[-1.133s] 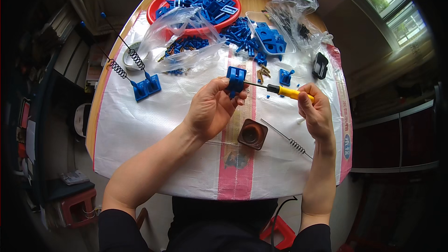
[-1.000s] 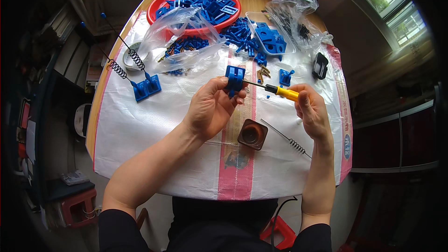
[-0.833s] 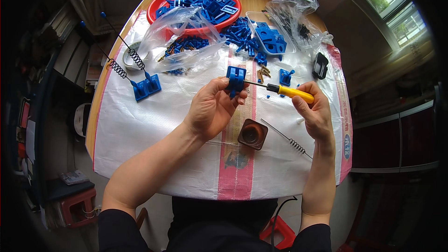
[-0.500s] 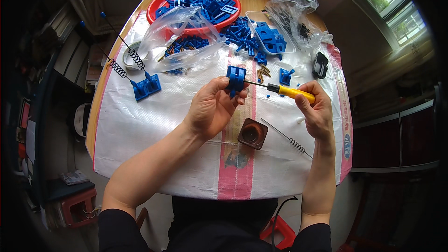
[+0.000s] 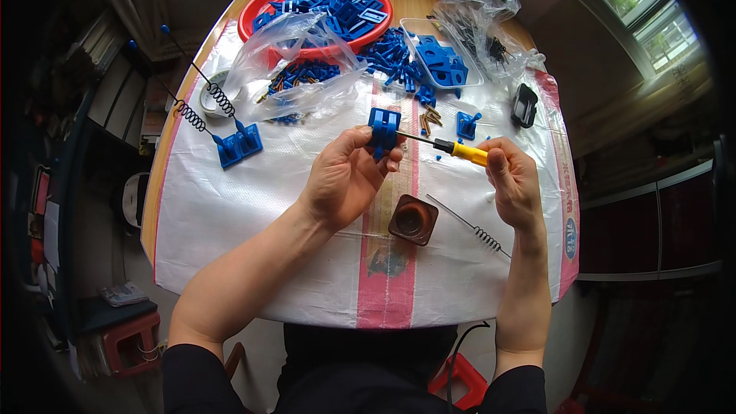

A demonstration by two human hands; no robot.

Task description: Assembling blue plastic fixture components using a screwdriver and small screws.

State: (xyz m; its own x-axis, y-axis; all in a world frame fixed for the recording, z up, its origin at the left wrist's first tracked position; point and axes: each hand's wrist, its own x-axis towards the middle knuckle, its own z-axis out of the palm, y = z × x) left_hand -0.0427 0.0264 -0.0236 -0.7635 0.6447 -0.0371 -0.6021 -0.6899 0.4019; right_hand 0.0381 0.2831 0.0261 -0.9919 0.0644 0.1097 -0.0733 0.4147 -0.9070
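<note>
Compared with half a second ago, the right hand point(image 5: 514, 184) has changed its hold on the screwdriver point(image 5: 469, 153): its fingers now curl over the rear of the yellow handle, which earlier showed almost to its end, and the thumb points upward. By contrast, the left hand point(image 5: 349, 172) and the blue bracket point(image 5: 383, 129) keep their arrangement; the whole view has shifted only slightly.

Toward the far left, a red basin point(image 5: 244, 23) is heaped with blue plastic pieces point(image 5: 353, 14). Just nearer, a clear bag point(image 5: 257, 80) lies spread around small blue and brass-coloured parts point(image 5: 303, 75). To its right, a clear tray point(image 5: 477, 77) holds flat blue plates point(image 5: 443, 61), and at the far right a second bag point(image 5: 491, 4) contains thin dark pieces. What the black box point(image 5: 525, 106) on the right contains is too dark to tell. Nearer the person sits a square brown cup point(image 5: 414, 220) with a round hollow, left of a spring rod point(image 5: 483, 236).

Between thumb and fingertips, the left hand pinches the blue bracket above the middle of the white sheet point(image 5: 245, 238). Closed around the handle, the right hand points the shaft leftward, its end meeting the bracket's right side.
</note>
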